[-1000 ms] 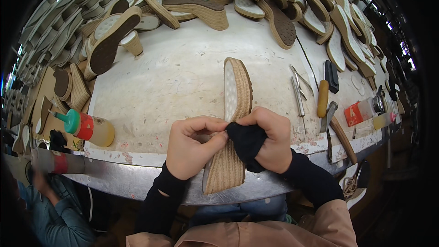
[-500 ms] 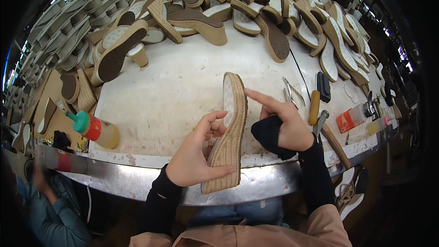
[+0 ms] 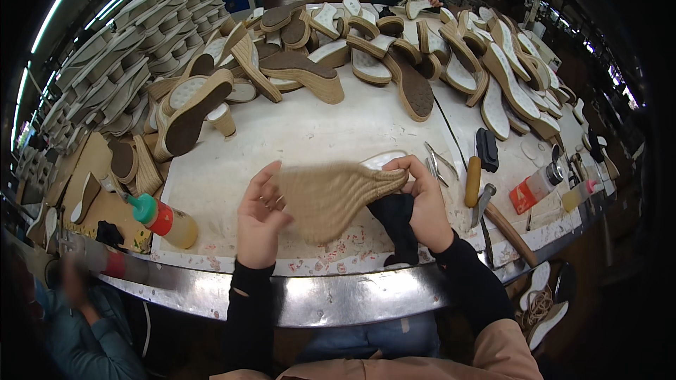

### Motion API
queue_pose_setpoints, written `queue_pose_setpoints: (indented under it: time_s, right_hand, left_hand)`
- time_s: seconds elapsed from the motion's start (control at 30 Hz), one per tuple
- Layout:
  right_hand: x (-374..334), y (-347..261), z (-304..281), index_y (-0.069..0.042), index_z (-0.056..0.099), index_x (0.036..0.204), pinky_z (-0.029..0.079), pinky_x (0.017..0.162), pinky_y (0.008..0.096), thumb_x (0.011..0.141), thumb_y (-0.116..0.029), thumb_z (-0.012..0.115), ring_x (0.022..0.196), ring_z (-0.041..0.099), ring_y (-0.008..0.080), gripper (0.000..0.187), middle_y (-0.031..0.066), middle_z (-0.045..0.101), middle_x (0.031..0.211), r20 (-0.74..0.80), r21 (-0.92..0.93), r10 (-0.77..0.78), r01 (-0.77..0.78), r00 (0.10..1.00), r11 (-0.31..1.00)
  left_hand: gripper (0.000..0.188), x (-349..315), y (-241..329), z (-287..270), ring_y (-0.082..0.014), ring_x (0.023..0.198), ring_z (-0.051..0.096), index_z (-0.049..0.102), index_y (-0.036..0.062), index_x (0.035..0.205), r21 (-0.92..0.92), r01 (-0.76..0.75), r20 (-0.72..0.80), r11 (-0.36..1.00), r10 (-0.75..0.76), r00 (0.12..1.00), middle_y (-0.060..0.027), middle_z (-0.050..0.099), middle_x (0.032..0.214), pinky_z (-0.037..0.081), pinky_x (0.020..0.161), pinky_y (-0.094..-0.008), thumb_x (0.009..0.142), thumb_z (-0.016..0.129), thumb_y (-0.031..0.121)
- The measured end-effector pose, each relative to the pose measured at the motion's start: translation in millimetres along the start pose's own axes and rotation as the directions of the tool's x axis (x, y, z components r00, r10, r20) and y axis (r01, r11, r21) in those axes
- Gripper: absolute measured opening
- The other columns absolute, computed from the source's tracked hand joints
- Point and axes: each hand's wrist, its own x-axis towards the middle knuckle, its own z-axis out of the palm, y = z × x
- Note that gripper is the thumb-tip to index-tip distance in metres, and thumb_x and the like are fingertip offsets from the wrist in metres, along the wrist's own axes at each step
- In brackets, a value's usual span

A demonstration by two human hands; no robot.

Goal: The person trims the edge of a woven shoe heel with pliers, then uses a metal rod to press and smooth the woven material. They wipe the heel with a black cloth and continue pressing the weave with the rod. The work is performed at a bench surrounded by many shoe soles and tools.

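The wedge sole has swung crosswise, my right fingers pinching its toe, left fingers spread, red-labelled bottle leftward.

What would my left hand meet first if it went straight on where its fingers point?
Your left hand would probably meet the heaped woven-sided wedge soles across the white tabletop, though depth is unclear and it might pass above them.

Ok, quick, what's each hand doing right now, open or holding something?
Left hand: open, beside the wedge sole's thick end; contact can't be told.
Right hand: closed, holding the wedge sole's thin end, plus a black cloth.
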Motion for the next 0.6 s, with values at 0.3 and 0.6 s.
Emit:
queue_pose_setpoints:
  time_s: [0.3, 0.6]
  right_hand:
    - [-21.9, -30.2, 9.2, 0.000, 0.039, 0.130, 0.036, 0.051, 0.0179, 0.087, -0.010, 0.059, 0.056, 0.050, 0.0011, 0.049, -0.0026, 0.056, 0.061, 0.617, 0.172, 0.220, -0.402, 0.756, 0.899]
    - [-12.9, -13.3, 4.2, 0.002, 0.063, 0.101, 0.045, 0.065, 0.0172, 0.087, -0.009, 0.059, 0.073, 0.057, 0.0023, 0.018, 0.0016, 0.065, 0.083, 0.387, 0.224, 0.302, -0.407, 0.871, 0.886]
  left_hand:
    - [0.094, -6.5, -8.1, 13.8, -0.0175, 0.092, 0.053, 0.026, -0.0046, 0.138, 0.035, -0.140, -0.109, 0.990, 0.143, 0.984, -0.0132, 0.057, 0.100, 0.044, 0.083, -0.0289, 0.078, 0.058, 0.061]
    - [0.123, -15.7, -4.7, 20.2, -0.0109, 0.056, 0.053, 0.029, -0.0060, 0.137, 0.029, 0.040, -0.067, 0.999, -0.038, 0.997, -0.0073, 0.054, 0.075, 0.047, 0.050, -0.0226, 0.059, 0.047, 0.089]
